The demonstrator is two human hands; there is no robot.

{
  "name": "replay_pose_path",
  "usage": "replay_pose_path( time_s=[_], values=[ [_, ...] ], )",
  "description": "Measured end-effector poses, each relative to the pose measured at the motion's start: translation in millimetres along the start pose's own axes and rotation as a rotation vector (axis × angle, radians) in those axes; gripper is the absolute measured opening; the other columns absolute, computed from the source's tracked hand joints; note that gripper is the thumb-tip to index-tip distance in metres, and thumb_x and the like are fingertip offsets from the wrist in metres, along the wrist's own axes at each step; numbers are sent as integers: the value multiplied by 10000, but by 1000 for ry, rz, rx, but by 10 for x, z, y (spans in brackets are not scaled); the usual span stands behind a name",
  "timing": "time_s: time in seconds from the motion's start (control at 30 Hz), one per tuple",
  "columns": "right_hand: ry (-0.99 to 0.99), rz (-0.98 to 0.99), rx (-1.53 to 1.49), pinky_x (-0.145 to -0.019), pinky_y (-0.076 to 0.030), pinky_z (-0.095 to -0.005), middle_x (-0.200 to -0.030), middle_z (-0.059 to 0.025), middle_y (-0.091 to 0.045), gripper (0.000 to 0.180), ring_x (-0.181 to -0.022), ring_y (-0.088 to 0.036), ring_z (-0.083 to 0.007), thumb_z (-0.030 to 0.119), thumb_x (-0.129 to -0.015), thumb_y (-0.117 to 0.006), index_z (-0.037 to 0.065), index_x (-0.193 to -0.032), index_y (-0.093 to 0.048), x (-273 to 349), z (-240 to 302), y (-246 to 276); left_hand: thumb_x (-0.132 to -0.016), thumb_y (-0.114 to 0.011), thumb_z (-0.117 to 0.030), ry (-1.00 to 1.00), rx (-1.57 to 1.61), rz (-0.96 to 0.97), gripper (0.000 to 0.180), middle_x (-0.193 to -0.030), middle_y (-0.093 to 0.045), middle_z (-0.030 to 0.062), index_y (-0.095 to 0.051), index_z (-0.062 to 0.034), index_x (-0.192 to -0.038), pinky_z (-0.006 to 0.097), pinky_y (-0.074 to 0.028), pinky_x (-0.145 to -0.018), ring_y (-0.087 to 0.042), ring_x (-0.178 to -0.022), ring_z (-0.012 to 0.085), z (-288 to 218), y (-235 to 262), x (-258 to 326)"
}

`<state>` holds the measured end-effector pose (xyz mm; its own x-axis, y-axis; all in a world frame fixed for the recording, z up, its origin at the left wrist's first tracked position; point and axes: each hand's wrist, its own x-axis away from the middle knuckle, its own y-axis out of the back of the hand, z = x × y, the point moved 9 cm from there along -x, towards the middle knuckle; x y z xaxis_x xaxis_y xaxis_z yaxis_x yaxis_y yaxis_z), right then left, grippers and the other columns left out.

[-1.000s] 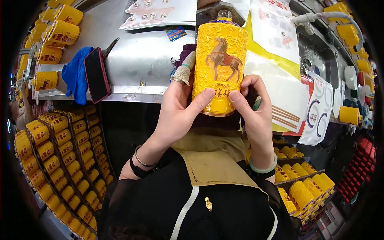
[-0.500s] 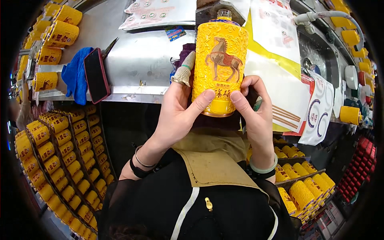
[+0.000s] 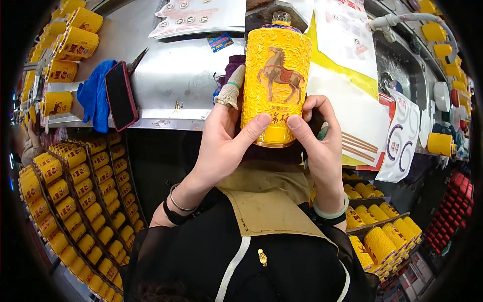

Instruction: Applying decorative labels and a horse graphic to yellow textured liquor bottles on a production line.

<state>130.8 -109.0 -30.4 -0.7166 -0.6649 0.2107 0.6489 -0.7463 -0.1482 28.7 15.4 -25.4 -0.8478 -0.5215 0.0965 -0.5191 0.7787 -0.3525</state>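
A yellow embossed bottle [image 3: 276, 65] with a brown horse picture and a clear glass neck is held between both hands, its neck pointing away from me. My left hand [image 3: 226, 133] grips its lower left side, the thumb on the front and a cloth finger cover on one finger. On the lower right, my right hand [image 3: 319, 136] presses its thumb against the front, with the other fingers partly hidden behind. Dark purple cloth [image 3: 233, 64] shows beside the bottle's left side.
A metal worktop [image 3: 176, 75] carries a phone [image 3: 121, 95], a blue cloth [image 3: 95, 95] and white label sheets [image 3: 201, 17]. Right of the bottle lie white paper [image 3: 347, 110] and a sink [image 3: 397, 65] with a grey tap [image 3: 402, 20]. Racks of yellow bottles [image 3: 80, 173] stand at left and right.
The bottle and both hands have barely moved. At the far left edge, another person's hand and arm have shifted.
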Motion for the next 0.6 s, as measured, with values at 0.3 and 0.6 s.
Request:
replay_pose_path(
  time_s=[0.3, 0.6],
  values=[
    [16, 35, 34, -771, -366, -189, -951, 37, -445, 287, -866, -419, -47, 129, -968, -729, 58, -1152, -520, 14, 15, -6, -1004, -648, -39, -13, -20, -4, 735, -1558, -399, 190, -206, 93, -1576, 389, -332, -1205, -405, -1444, 243, -24, -14, -7],
    [190, -69, 77, -1009, -417, -261, -1237, -83, -557, 338, -1144, -526, -119, -18, -1000, -590, -43, -1324, -498, 211, 452, 135, -987, -654, -20, -30, -50, -21, 732, -1555, -403, 205, -225, 99, -1568, 387, -352, -1192, -422, -1436, 249, -26, -21, -17]
  ],
)
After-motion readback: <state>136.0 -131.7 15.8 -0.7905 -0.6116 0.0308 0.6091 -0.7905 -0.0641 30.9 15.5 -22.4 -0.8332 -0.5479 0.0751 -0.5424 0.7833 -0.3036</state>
